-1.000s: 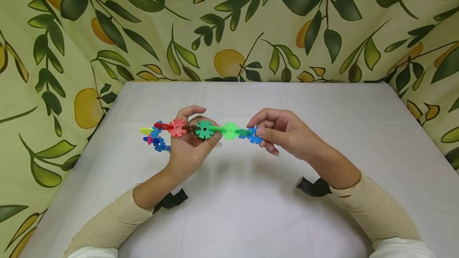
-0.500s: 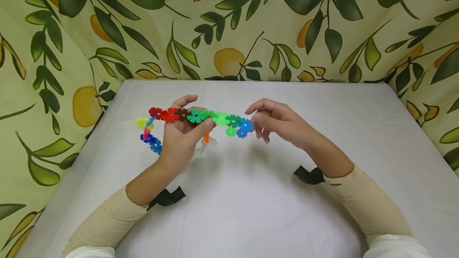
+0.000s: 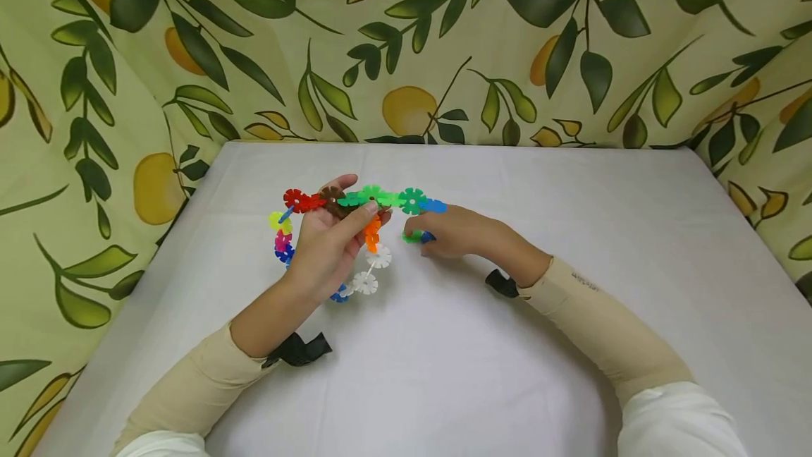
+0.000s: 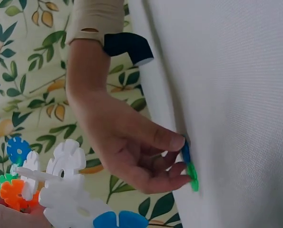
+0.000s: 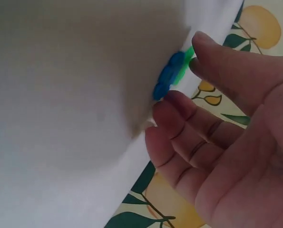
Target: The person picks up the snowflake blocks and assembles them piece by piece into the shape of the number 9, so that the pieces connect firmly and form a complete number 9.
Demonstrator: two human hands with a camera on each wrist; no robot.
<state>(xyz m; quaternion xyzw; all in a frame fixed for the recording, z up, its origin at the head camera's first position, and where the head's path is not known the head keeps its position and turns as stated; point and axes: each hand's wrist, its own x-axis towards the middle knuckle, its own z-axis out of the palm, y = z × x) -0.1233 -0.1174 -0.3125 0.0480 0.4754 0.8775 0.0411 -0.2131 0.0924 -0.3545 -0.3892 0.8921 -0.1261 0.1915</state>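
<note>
A long chain of coloured snowflake-shaped plastic discs point(image 3: 412, 200) runs through red, brown, green and blue. My left hand point(image 3: 326, 242) pinches it near a light-green disc, between thumb and fingers. White discs point(image 4: 67, 171) of the chain hang close to the left wrist camera. My right hand point(image 3: 457, 231) is down at the table with bent fingers, beside a loose blue disc point(image 5: 170, 76) and a loose green disc point(image 4: 193, 176). In the left wrist view its thumb and a fingertip appear to touch them, with the discs lying low against the cloth.
A white cloth covers the table point(image 3: 476, 358). Behind and left of it hangs a curtain point(image 3: 406, 41) printed with fruit and leaves. Black straps point(image 3: 304, 349) stick out from both wrists.
My right hand has let go of the chain's blue end and moved down to the loose discs. The left hand still pinches the chain, which has turned so its orange and white part shows.
</note>
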